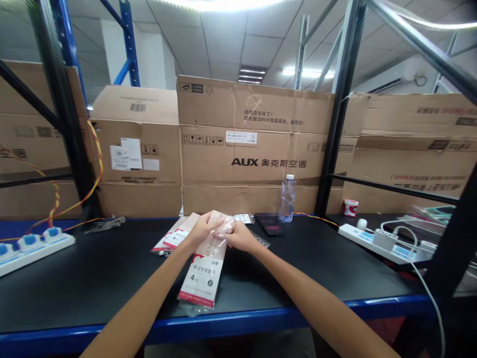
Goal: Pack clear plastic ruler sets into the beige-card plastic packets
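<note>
Both my hands grip the far end of a clear plastic ruler-set packet [203,271], which has a white and red printed card inside. My left hand [203,229] pinches its upper left side. On the upper right side, my right hand [240,236] has its fingers closed on the plastic. The packet slants toward me, its lower end close to the table's front edge. Beside my left wrist lie more packets [175,237] of the same look, partly covered by my forearm.
A water bottle [287,199] stands at the back near a dark phone-like object [269,223]. Power strips [376,242] with cables sit at both sides. Cardboard boxes [253,171] wall off the back of the black table [298,268]. Metal posts [337,114] rise at either side.
</note>
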{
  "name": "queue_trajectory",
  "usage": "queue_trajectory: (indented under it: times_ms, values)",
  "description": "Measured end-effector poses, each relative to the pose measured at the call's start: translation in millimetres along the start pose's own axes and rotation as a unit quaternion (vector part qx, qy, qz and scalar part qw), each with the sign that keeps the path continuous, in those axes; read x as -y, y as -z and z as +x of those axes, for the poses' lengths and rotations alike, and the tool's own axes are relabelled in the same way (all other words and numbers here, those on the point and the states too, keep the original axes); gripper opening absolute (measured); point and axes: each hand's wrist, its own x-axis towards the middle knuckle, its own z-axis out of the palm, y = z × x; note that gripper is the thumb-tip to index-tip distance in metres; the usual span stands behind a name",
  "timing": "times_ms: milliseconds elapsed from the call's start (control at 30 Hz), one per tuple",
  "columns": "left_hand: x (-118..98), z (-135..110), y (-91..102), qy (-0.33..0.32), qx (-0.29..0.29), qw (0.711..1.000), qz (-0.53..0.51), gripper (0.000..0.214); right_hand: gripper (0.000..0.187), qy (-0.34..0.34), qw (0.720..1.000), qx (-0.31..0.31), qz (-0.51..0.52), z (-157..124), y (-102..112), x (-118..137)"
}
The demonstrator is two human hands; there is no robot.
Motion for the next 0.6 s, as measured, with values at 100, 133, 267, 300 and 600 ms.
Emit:
queue_trajectory:
  times_ms: [100, 133, 267, 300, 600]
  values:
    - [2.4, 0.8, -2.2, -0.005, -0.004, 1.000, -0.011, 0.033, 0.046, -0.010, 0.999, -0.039, -0.030, 0.0, -2.2, -0.5]
    - [3.2, 1.4, -2.0, -0.002, -0.017, 1.000, -0.020, 0.033, 0.047, -0.010, 0.998, -0.043, -0.041, 0.5, -2.5, -0.4]
    - [2.3, 4.2, 4.5, 0.011, -0.102, 0.992, -0.071, 0.038, 0.042, 0.009, 0.996, -0.071, -0.057, 3.6, -0.8, 0.7]
    - [1.3, 4.6, 6.8, 0.016, -0.122, 0.989, -0.087, 0.041, 0.038, 0.014, 0.995, -0.077, -0.053, 4.1, 0.1, 1.0]
    - [1.2, 4.1, 6.0, -0.015, -0.158, 0.986, -0.045, 0.042, 0.030, 0.001, 0.999, 0.009, -0.031, 0.1, -1.3, -2.5]
